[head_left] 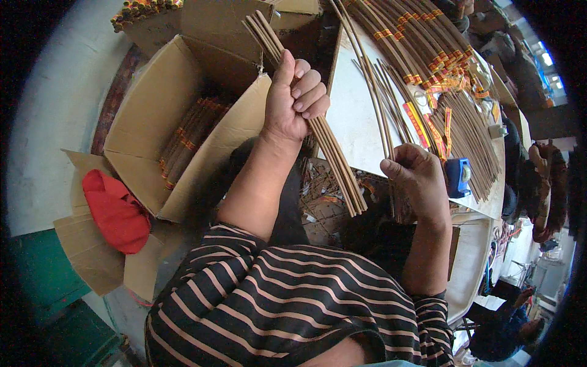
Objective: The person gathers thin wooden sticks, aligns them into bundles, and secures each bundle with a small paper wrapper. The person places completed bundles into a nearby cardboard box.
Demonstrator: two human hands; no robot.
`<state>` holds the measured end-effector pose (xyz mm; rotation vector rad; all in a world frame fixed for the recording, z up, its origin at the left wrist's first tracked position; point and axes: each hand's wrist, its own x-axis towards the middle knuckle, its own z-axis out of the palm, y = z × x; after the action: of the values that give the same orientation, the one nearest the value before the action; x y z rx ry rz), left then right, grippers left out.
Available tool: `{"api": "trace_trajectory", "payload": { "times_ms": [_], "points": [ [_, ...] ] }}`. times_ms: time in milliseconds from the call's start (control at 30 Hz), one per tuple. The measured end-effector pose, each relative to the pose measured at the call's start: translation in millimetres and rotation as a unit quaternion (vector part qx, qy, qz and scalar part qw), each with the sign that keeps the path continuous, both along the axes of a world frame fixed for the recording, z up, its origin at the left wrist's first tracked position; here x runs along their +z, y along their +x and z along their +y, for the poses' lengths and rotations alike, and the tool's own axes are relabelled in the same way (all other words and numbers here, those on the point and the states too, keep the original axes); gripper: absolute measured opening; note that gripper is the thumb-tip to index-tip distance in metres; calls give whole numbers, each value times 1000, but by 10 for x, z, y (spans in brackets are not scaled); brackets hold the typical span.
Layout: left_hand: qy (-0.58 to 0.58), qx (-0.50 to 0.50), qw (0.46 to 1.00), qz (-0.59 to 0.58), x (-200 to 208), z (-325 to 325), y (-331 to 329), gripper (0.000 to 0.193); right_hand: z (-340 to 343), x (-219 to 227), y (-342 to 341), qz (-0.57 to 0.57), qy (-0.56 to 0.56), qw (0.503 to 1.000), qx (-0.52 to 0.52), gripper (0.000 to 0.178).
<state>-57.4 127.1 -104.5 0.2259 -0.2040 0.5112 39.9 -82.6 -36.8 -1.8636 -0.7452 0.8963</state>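
Note:
My left hand is closed around a small bundle of brown incense sticks, held slanting in front of me with the thumb up along them. Near the table edge my right hand pinches a few long thin sticks between thumb and fingers; they reach up across the white table. Beside that hand lie red and yellow paper strips and a spread of loose sticks. A blue tape dispenser stands just right of my right hand.
Banded stick bundles cover the far part of the table. On the left, an open cardboard box contains more banded bundles. A red cloth hangs over its flap. Scraps lie below. Another person is at lower right.

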Motion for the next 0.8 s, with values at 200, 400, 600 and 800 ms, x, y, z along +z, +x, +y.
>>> {"api": "trace_trajectory", "payload": {
  "times_ms": [200,400,600,800],
  "points": [
    [38,35,992,116,-109,-22,88,44,51,1,6,19,-20,1000,2,14],
    [65,58,961,262,-123,-257,241,55,291,-6,-106,-31,-66,996,61,20],
    [-24,61,962,265,-92,-273,262,65,388,-194,-84,-39,-53,997,50,21],
    [3,88,952,294,-209,-243,281,48,456,-121,-169,-75,-92,990,73,21]
  ]
}}
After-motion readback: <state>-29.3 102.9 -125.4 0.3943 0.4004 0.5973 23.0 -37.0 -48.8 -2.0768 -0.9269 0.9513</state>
